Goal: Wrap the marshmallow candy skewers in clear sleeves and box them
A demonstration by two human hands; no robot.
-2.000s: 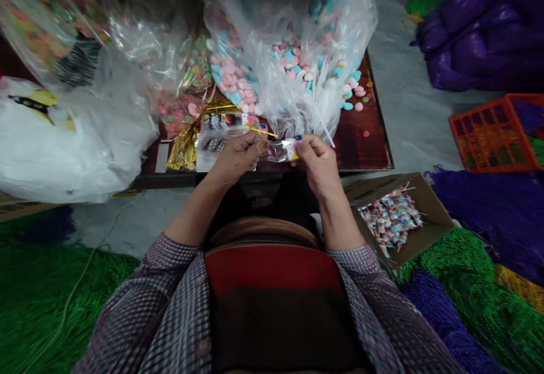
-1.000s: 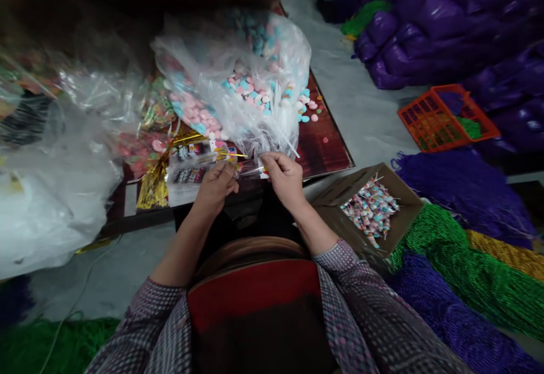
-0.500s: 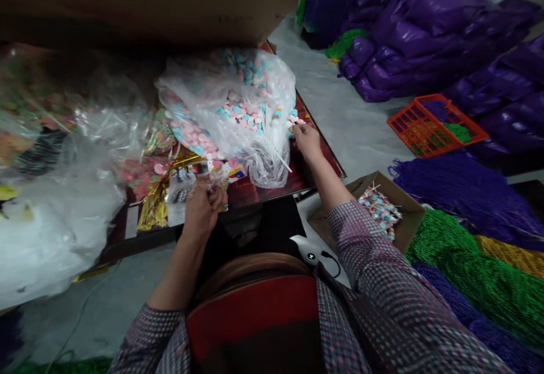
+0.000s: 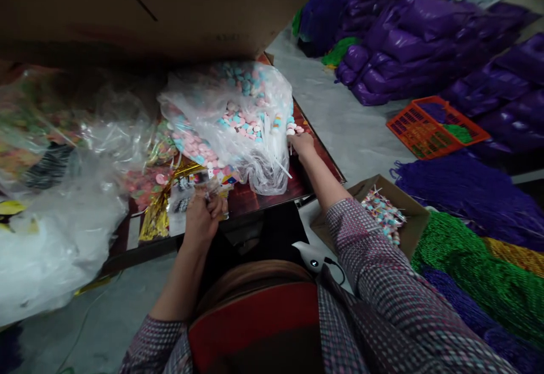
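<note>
My left hand point(image 4: 203, 212) is closed on a small clear plastic bag point(image 4: 208, 184) near the table's front edge. Under and beside that hand lie printed clear packets point(image 4: 177, 207) and gold foil fringe point(image 4: 155, 218). My right hand point(image 4: 302, 146) reaches to the table's right side, its fingers pinched beside a few loose pink and white candy-like pieces point(image 4: 296, 128). Whatever sits between those fingertips is too small to make out. Between my hands spreads a large clear plastic bag point(image 4: 263, 178) of pink, blue and white pieces point(image 4: 243, 122), with white sticks point(image 4: 267, 136) on it.
A big cardboard box point(image 4: 170, 11) overhangs the back of the table. Clear bags point(image 4: 63, 232) crowd the left. By my right arm is an open carton point(image 4: 410, 221) of wrapped pieces. Beyond are an orange basket point(image 4: 425, 141), green strands point(image 4: 467, 260) and purple sacks point(image 4: 425, 39).
My right hand has shifted slightly toward me at the loose pieces, its fingers now turned lower. My left hand keeps its hold on the small bag. The view has tilted a little.
</note>
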